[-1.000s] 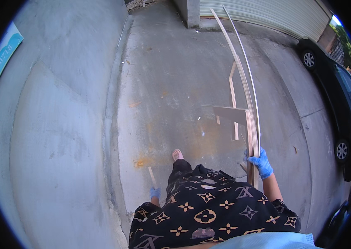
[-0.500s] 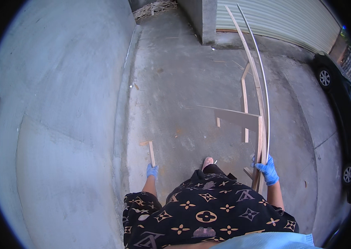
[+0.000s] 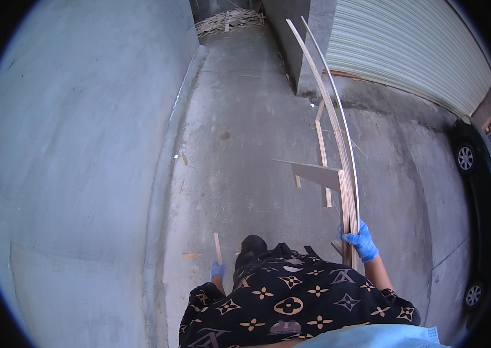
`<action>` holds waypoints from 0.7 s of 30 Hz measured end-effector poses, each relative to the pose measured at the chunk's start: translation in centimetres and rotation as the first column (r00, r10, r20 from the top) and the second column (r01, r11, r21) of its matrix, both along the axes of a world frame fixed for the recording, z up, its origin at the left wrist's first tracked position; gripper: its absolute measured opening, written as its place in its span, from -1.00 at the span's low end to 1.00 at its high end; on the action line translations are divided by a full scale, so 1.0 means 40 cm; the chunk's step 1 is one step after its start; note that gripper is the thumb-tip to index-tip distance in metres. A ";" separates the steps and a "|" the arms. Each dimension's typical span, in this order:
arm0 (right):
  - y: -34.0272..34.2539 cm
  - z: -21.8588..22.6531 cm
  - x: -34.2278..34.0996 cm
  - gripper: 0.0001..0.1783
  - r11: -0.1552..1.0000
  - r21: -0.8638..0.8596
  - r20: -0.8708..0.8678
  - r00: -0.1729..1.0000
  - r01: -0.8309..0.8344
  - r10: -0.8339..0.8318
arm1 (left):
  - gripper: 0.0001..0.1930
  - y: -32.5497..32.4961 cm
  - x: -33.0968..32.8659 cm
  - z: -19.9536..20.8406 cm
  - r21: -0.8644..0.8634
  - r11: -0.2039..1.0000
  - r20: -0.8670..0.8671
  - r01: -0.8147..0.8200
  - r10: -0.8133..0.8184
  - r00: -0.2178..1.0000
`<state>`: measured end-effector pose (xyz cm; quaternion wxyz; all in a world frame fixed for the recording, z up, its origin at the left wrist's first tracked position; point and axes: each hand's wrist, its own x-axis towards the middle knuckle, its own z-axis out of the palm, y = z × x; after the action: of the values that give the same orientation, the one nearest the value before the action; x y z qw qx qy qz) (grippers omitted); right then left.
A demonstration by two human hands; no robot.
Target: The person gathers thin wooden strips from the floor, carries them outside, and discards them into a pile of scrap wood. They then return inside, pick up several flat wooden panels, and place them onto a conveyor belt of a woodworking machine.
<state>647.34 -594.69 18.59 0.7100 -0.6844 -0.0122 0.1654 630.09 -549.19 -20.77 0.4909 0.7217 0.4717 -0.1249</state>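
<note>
My right hand (image 3: 363, 241), in a blue glove, is closed round a bundle of wooden strips (image 3: 345, 203) at my right side. Long thin strips in the bundle reach far ahead and bow toward their tips. A flat board piece (image 3: 315, 172) with a pointed end juts left from it, and shorter strips (image 3: 322, 153) hang beside it. Low at my left side, my gloved left hand (image 3: 217, 269) is wrapped round a short wooden strip (image 3: 217, 246) that points forward. The fingers of the left hand show only in part.
A pale wall (image 3: 89, 151) runs along the left of the concrete floor (image 3: 239, 116). Far ahead lies a heap of wood scraps (image 3: 231, 22). A pillar (image 3: 315, 46) and a roller shutter (image 3: 408, 52) stand ahead right; a dark car (image 3: 483, 197) is at the right.
I have moved forward, so the scrap heap and pillar appear nearer. My left hand has swung back toward my body with its strip. The bundle has shifted slightly left in view.
</note>
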 end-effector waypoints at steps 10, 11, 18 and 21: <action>0.207 -0.035 0.707 -0.53 0.999 -0.026 -0.034 0.999 0.040 -0.041 | -0.68 0.335 0.493 -0.048 -0.068 0.991 -0.259 -0.113 0.092 0.962; 0.227 -0.034 0.764 -0.53 0.998 -0.002 -0.022 0.997 0.070 -0.070 | -0.68 0.377 0.611 -0.049 -0.049 0.996 -0.224 -0.072 0.060 0.973; 0.348 -0.073 1.179 -0.53 0.995 0.001 -0.039 0.994 0.104 -0.104 | -0.52 0.525 1.534 0.089 0.397 0.904 0.223 0.157 -0.261 0.939; 0.379 -0.104 1.419 -0.55 0.997 -0.002 -0.012 0.997 0.072 -0.072 | -0.54 0.511 1.883 0.124 0.246 0.968 0.392 0.049 -0.145 0.908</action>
<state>704.10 -579.54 14.44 0.7148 -0.6841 0.0169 0.1441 705.39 -528.74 -15.79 0.4842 0.8066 0.3338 0.0593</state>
